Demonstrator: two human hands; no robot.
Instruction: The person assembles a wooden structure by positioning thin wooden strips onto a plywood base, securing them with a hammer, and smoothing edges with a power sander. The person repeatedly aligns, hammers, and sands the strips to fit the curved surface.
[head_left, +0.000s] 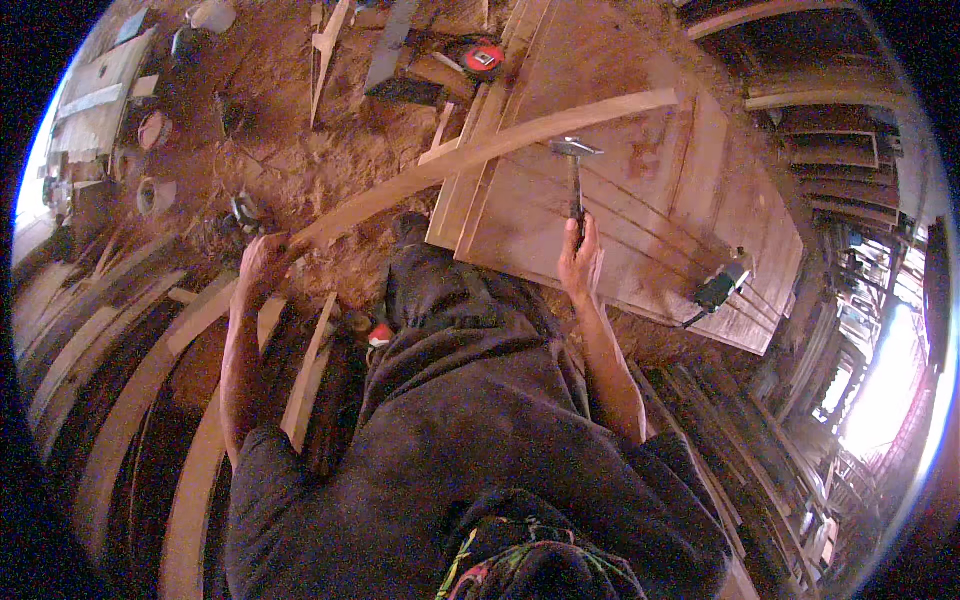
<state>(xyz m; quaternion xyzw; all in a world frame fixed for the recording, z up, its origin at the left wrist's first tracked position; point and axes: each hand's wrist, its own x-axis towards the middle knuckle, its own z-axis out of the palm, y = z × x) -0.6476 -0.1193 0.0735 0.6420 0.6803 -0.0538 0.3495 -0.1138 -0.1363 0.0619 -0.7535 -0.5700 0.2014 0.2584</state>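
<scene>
My left hand (263, 262) is closed around the near end of a long wooden strip (430, 172). The strip runs up and to the right, its far end over a stack of wooden panels (640, 180). My right hand (580, 255) grips the handle of a hammer (575, 185). The hammer's metal head points away from me, just below the strip and apart from my left hand. Where exactly the fingers meet the strip is partly hidden.
A dark green power tool (722, 287) lies on the panels' right part. Beyond the strip sits a round red-centred disc (482, 60) beside a dark beam (395, 45). Long boards (195, 490) lie at the left, more planks (715, 440) at the lower right. Reddish dirt (290, 160) covers the ground.
</scene>
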